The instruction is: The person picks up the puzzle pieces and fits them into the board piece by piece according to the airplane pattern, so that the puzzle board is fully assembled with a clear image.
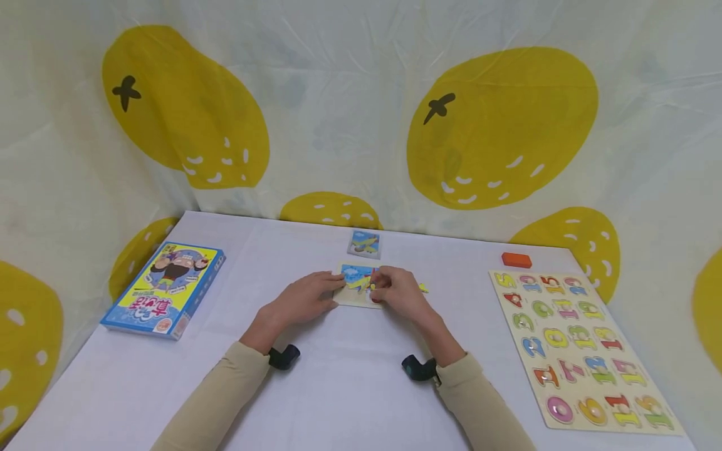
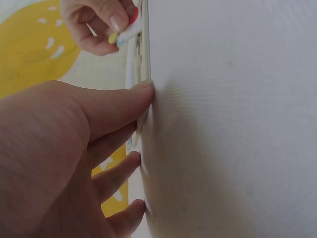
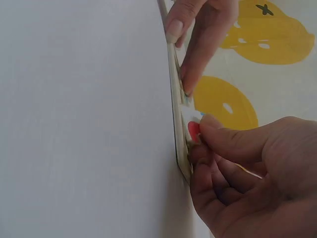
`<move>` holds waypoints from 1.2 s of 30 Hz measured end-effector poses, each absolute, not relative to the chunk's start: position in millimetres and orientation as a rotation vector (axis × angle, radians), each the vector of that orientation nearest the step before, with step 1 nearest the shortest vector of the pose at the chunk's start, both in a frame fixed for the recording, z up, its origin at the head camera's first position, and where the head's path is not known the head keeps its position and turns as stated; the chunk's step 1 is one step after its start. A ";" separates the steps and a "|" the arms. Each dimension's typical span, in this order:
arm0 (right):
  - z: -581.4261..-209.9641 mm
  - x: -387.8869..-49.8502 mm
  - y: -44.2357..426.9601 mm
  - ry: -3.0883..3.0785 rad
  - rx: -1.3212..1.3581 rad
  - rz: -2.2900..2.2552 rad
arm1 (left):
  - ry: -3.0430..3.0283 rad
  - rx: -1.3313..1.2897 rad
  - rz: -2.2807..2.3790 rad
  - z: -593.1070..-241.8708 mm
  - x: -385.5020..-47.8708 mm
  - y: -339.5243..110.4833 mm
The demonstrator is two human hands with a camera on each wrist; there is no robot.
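A small wooden picture puzzle board [image 1: 350, 300] with a blue sky and a yellow plane lies mid-table. My left hand [image 1: 304, 297] is at its left side; the fairly straight thumb touches the near edge and a finger rests on its top. Over the board's right part, my right hand [image 1: 403, 293] pinches a small puzzle piece [image 3: 193, 130], white with a red patch, between thumb and forefinger. The piece touches or sits just above the board; I cannot tell which. A yellow piece [image 1: 423, 288] shows just right of that hand.
Behind the board lies a picture card [image 1: 364, 244] with a similar plane. A blue-and-yellow box [image 1: 163, 291] is at the left. On the right are a wooden number board [image 1: 586, 351] and an orange block [image 1: 516, 260]. A fruit-printed curtain [image 1: 338, 125] hangs behind the table.
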State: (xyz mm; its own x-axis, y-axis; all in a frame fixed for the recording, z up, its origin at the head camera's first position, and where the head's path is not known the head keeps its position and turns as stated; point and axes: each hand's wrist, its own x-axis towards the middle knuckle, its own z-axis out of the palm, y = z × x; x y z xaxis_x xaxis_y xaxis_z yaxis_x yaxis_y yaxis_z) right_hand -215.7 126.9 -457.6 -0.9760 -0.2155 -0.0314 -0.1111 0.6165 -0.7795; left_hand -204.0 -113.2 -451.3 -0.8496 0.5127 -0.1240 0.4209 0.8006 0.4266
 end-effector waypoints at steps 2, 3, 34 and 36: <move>-458.9 -216.7 122.9 2.724 -0.250 -1.325 | 2.752 0.723 0.567 -453.0 -204.7 -112.1; -459.3 -217.1 121.1 2.726 -0.236 -1.333 | 2.754 0.719 0.563 -453.6 -205.1 -111.7; -463.9 -220.3 85.0 2.831 -0.265 -1.136 | 2.723 0.730 0.657 -451.6 -203.1 -113.7; -463.8 -220.5 84.6 2.838 -0.263 -1.126 | 2.724 0.721 0.648 -452.0 -203.3 -113.8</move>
